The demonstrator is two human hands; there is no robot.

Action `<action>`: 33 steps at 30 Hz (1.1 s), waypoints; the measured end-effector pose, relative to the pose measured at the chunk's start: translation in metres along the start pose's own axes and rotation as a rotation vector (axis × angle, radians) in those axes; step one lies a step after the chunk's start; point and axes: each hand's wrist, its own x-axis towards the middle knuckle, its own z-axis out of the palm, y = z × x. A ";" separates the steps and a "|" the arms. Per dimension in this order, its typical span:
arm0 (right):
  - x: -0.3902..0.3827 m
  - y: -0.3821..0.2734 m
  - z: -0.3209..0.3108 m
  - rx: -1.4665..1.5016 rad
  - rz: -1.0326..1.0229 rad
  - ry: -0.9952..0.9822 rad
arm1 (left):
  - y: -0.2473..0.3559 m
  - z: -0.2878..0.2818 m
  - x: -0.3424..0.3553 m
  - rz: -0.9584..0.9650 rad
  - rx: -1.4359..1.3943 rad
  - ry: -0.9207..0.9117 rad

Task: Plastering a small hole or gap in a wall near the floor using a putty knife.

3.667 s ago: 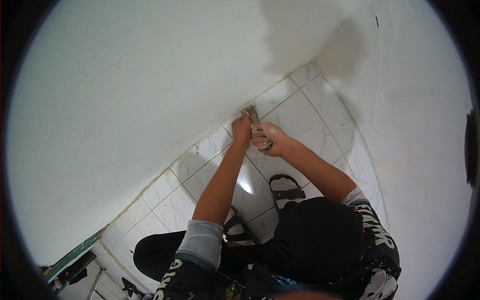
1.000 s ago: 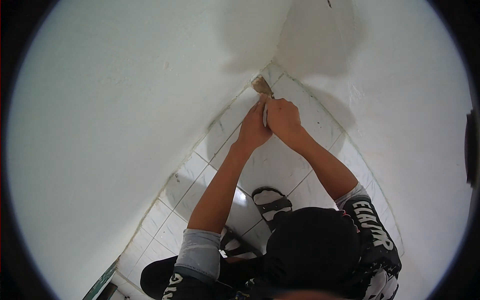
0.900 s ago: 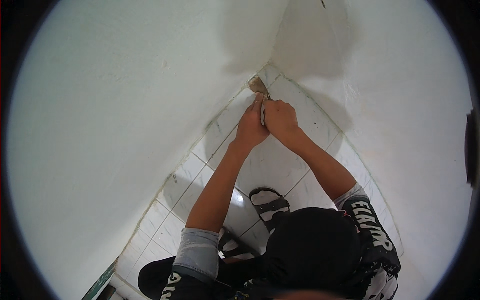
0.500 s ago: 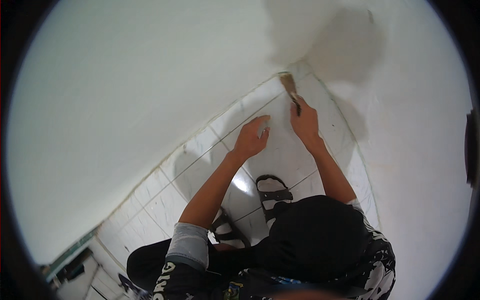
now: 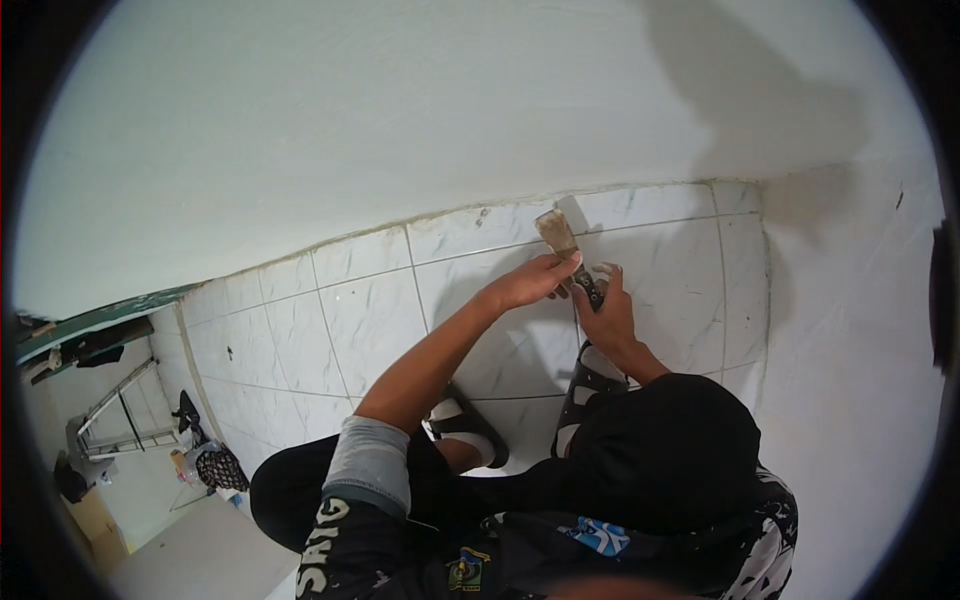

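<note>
A putty knife [image 5: 557, 229] with a stained, worn blade and a dark handle is held above the pale floor tiles, its blade tilted up toward the base of the wall. My left hand [image 5: 526, 282] pinches it where the blade meets the handle. Around the lower handle, my right hand [image 5: 608, 318] has its thumb and fingers, with the forefinger side raised a little. Both hands meet at this one tool, which casts a shadow on the tiles beside it.
A white wall [image 5: 400, 120] runs along the far side and meets another wall [image 5: 850, 330] at the right corner. My sandalled feet [image 5: 590, 385] stand close below my hands. Far left, past a doorway edge, lie a folding ladder [image 5: 130, 437] and a patterned bag [image 5: 220, 468].
My view has turned, so more of the left side shows. The putty knife has come away from the corner by the wall, and my left hand, free before, now grips it too.
</note>
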 end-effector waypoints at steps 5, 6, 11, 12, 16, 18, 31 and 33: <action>0.008 -0.009 0.013 -0.042 -0.071 -0.206 | -0.001 -0.031 -0.038 -0.148 0.364 0.040; 0.008 -0.011 0.014 -0.095 -0.090 -0.288 | 0.001 -0.037 -0.048 -0.146 0.492 0.007; 0.006 -0.040 0.003 -0.195 -0.210 -0.449 | 0.005 -0.052 -0.119 -0.095 0.958 -0.077; 0.007 -0.050 -0.006 -0.277 -0.229 -0.508 | 0.006 -0.057 -0.136 -0.135 1.012 -0.136; 0.010 -0.100 -0.045 -0.458 -0.279 -0.615 | 0.001 -0.083 -0.209 -0.213 1.168 -0.247; 0.006 -0.130 -0.050 -0.581 -0.264 -0.582 | -0.008 -0.097 -0.241 -0.216 1.168 -0.224; -0.069 -0.264 0.035 -0.986 -0.169 -0.527 | -0.140 -0.114 -0.237 0.295 0.469 0.037; -0.073 -0.259 0.055 -1.066 -0.125 -0.549 | -0.147 -0.097 -0.225 0.338 0.091 -0.064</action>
